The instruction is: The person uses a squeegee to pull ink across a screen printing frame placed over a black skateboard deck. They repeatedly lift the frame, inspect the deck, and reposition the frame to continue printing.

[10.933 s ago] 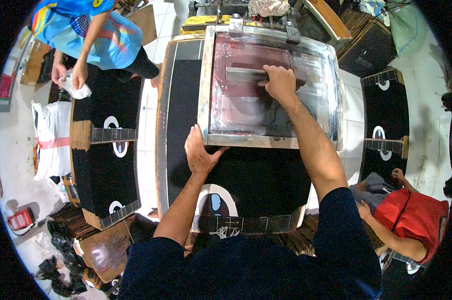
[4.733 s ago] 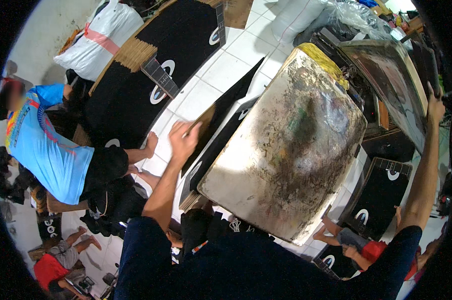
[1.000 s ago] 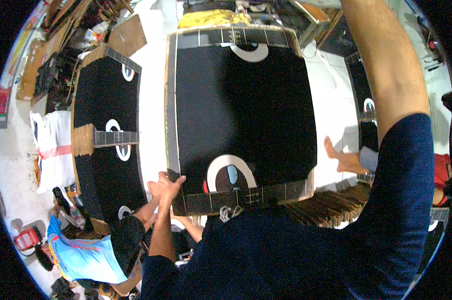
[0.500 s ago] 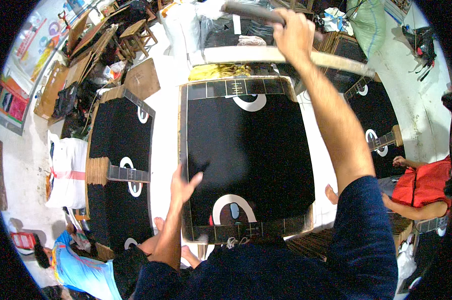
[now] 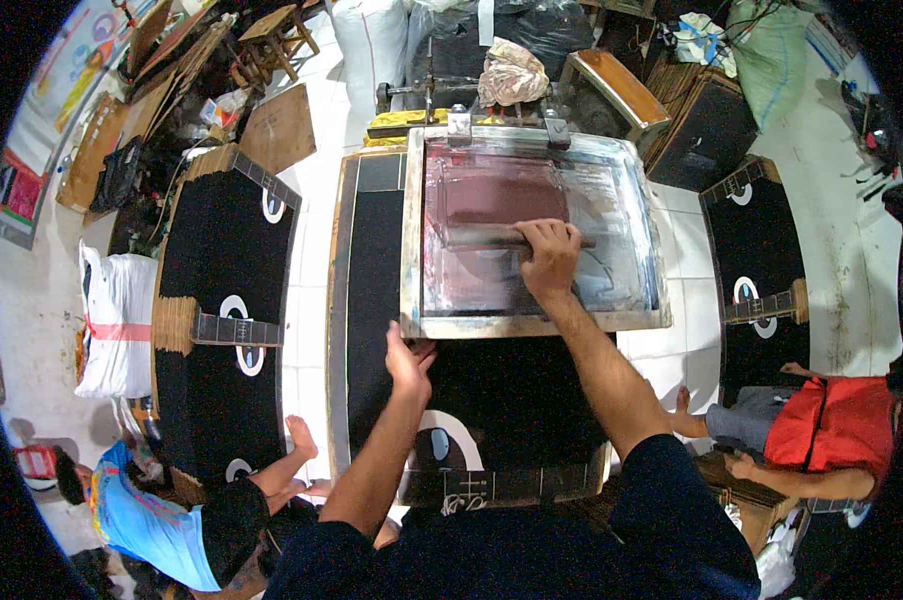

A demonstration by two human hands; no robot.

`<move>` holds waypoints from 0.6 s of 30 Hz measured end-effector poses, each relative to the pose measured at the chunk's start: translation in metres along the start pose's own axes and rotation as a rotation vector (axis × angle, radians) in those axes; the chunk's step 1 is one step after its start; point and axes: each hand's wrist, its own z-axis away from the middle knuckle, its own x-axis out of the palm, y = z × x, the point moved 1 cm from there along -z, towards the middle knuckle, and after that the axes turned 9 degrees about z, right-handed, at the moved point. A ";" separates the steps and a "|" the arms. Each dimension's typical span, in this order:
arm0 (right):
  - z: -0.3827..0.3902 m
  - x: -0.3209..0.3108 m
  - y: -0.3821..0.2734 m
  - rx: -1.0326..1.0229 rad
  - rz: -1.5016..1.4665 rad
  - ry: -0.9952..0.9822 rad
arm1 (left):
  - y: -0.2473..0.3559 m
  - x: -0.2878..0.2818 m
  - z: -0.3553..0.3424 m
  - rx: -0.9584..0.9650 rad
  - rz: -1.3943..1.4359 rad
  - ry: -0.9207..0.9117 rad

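Observation:
A screen-printing frame (image 5: 531,325) with a pinkish, paint-smeared mesh lies over a black printed board (image 5: 496,400), which has a white arch with a blue oval near its front. My right hand (image 5: 549,262) has its fingers curled round a long, dark squeegee (image 5: 468,236) resting on the mesh. My left hand (image 5: 408,360) is at the frame's lower-left corner, its fingers round the edge and partly hidden by it. Two metal clamps (image 5: 458,124) sit along the frame's back edge, with yellow material (image 5: 391,125) just behind.
Stacks of similar black printed boards lie left (image 5: 221,410) and right (image 5: 761,230). A white sack (image 5: 116,290) stands left. A person in blue (image 5: 161,525) is at lower left, another in red (image 5: 821,420) at right. Bags (image 5: 371,50) and wooden pieces (image 5: 611,80) crowd the back.
The screen frame has swung down from the back onto the board. My right hand came down with the squeegee onto the mesh; my left hand moved to the frame's corner.

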 end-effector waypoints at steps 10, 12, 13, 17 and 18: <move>-0.094 0.082 0.036 -0.085 0.203 -0.364 | 0.000 -0.016 -0.033 1.173 -1.465 -0.224; -0.113 0.090 0.044 -0.124 0.184 -0.352 | -0.003 -0.017 -0.036 1.240 -1.475 -0.191; -0.124 0.095 0.047 -0.134 0.179 -0.291 | -0.004 -0.018 -0.037 1.252 -1.489 -0.191; -0.152 0.117 0.048 -0.099 0.207 -0.228 | -0.005 -0.021 -0.038 1.223 -1.508 -0.175; -0.148 0.118 0.046 -0.103 0.240 -0.211 | -0.004 -0.021 -0.038 1.260 -1.502 -0.189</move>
